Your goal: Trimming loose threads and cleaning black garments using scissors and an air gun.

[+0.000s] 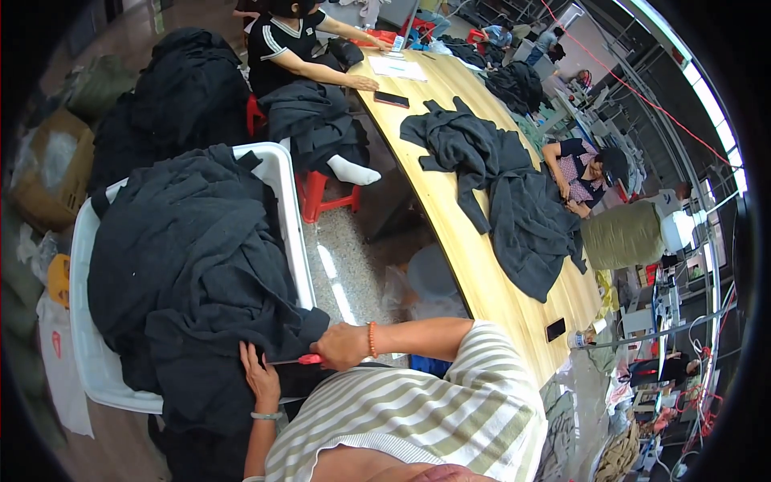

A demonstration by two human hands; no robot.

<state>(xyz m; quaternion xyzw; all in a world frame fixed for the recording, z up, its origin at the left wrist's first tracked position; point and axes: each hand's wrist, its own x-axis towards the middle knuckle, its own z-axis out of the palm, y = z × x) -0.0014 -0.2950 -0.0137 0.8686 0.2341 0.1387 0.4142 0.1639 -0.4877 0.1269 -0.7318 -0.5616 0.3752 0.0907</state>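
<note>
While your left hand (261, 381) rests on the dark cloth (193, 233), your right hand (343, 346) holds the red-handled tool (310, 359).

Left hand: fingers loosely extended on the fabric, with no closed grip visible, probably to keep it steady. Right hand: fingers curled closed around the handle, the thin shaft directed toward your left hand. The cloth is heaped in the white tub (299, 241) and spills over its near edge, a placement that likely keeps this portion within your reach.

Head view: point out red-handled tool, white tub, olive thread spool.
Red-handled tool (309, 359), head view: its red handle.
White tub (294, 217), head view: its right rim.
Olive thread spool (622, 234), head view: middle of the wound thread.
</note>
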